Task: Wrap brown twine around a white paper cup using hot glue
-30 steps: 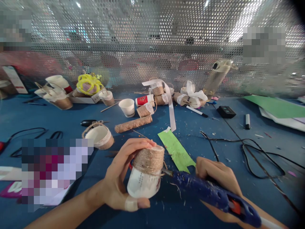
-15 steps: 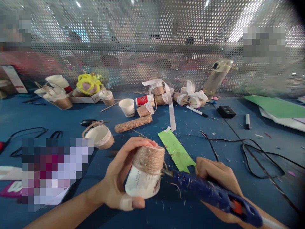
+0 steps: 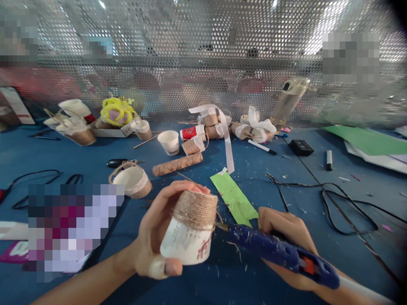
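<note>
My left hand [image 3: 155, 231] is wrapped around a white paper cup [image 3: 187, 243] held upside down and tilted, with a bandage on the thumb. Twine [image 3: 195, 209] is wound around the cup's upper part in the view. In my right hand [image 3: 286, 237] is a blue glue gun [image 3: 263, 245] with a glue stick out of its back end. Its nozzle points left and is at the lower edge of the twine, touching or very close. Behind the cup lies a roll of twine [image 3: 178, 164], with a strand running toward my left hand.
A finished-looking twine basket [image 3: 133, 182] stands left of my hand. Further back are a white cup [image 3: 168, 142], several twine-wrapped cups, white ribbon [image 3: 228, 148] and a bottle [image 3: 288, 101]. Green paper [image 3: 233, 197] lies behind the glue gun; a black cable [image 3: 324, 216] loops at right.
The cup has turned slightly in my left hand, so more of its pink flower print shows. Cup and glue gun have shifted a little to the left together.
</note>
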A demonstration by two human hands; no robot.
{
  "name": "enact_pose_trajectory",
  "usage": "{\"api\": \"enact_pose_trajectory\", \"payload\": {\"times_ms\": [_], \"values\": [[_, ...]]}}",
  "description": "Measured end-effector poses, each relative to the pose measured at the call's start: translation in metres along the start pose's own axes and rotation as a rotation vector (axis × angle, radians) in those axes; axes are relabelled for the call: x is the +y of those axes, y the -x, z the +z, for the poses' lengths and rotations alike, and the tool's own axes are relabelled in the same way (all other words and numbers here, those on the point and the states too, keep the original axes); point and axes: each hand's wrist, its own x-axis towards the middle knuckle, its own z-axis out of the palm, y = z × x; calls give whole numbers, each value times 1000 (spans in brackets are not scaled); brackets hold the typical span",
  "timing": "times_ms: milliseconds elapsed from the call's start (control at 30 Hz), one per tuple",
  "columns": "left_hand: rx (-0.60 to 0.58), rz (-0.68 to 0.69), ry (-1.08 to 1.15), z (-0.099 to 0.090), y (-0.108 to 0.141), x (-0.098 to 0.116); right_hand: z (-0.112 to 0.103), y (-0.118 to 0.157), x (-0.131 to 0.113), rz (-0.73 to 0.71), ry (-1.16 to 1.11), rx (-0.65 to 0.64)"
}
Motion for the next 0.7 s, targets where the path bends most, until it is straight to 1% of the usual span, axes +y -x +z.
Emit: {"api": "enact_pose_trajectory", "payload": {"times_ms": [133,233,333,400,467,567,700], "values": [[-5,-63,44,-2,-2,1,-4,-7,4,-6,103,-15],[21,-90,49,-2,-3,4,-5,-11,10,15,282,-31],[28,-112,49,0,-1,5,-4,-15,17,118,483,-69],[16,-121,49,1,-1,5,-3,-17,22,203,537,-81],[11,-114,32,2,0,6,-2,-18,26,248,537,-80],[-9,-74,14,4,0,7,-2,-19,32,216,534,-75],[-35,-15,-6,5,0,5,-2,-23,30,69,576,-3]]}}
